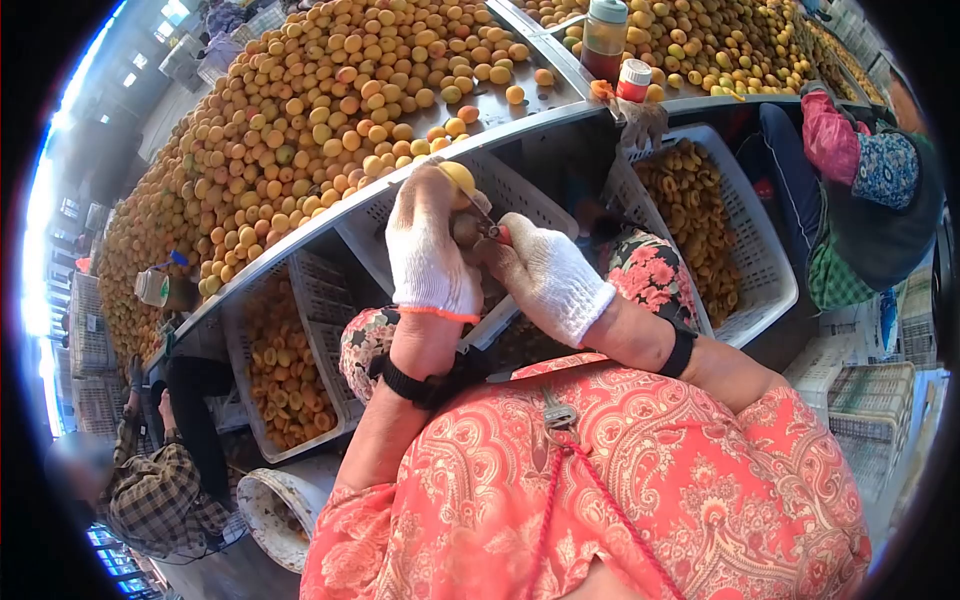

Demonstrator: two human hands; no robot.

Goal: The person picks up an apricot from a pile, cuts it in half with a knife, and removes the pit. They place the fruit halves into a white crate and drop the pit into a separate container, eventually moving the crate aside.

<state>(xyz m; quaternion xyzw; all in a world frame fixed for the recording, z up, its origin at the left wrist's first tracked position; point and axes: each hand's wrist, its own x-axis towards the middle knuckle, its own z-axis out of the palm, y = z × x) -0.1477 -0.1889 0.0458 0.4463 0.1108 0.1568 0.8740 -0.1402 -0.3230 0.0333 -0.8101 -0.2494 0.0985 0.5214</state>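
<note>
Curling narrow, the fingers of the left hand hold an apricot near their tips. Just right of them, the fingers of the right hand close round a small tool, its metal end close to the fruit. Stained, possibly slick gloves could let the apricot roll, sending the metal into the left fingers.

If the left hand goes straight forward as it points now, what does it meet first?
Probably the metal edge of the table, just past the fingertips, with heaped fruit beyond. The height of the left hand is unclear, so it may pass over and meet that fruit first.
</note>
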